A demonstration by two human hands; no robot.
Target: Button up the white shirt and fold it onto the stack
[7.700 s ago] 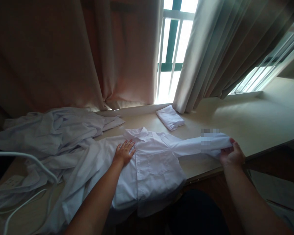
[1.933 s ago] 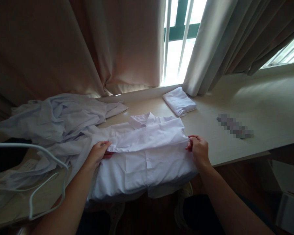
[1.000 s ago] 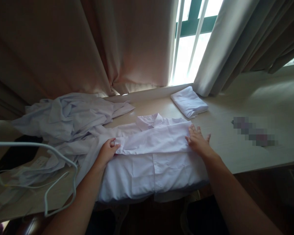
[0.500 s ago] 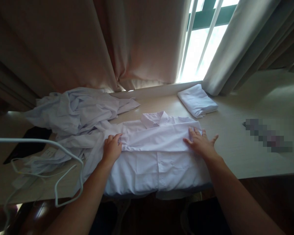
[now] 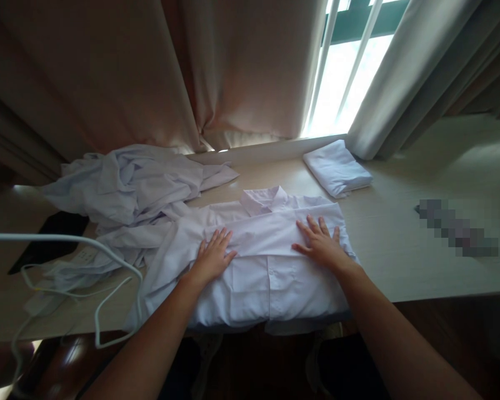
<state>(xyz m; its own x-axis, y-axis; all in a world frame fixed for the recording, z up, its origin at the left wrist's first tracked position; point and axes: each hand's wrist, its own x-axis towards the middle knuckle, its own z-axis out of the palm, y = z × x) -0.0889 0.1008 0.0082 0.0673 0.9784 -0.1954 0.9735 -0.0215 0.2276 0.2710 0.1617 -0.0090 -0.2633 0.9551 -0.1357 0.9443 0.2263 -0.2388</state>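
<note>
1. No writing or label can be read anywhere; a blurred patch [image 5: 458,229] on the table hides whatever lies there.
2. Nearest, the pale wooden table [image 5: 400,261] ends in a front edge, and the hem of a white shirt [image 5: 270,278] hangs slightly over it.
3. The shirt lies button-side up, a sleeve folded across its chest, with the collar [image 5: 263,199] pointing toward the window.
4. The left hand [image 5: 212,258] lies flat on the folded sleeve, fingers spread, gripping nothing.
5. The right hand [image 5: 323,244] is likewise flat and open, pressing the cloth near the shirt's right edge.
6. To the left, a white cord [image 5: 95,266] loops over the table, beside a rumpled heap of pale clothes [image 5: 129,186].
7. Farther back, a neatly folded white shirt [image 5: 337,166] sits by the sill.
8. Behind everything hang heavy beige curtains [image 5: 241,66], parted on a bright barred window [image 5: 350,78].
</note>
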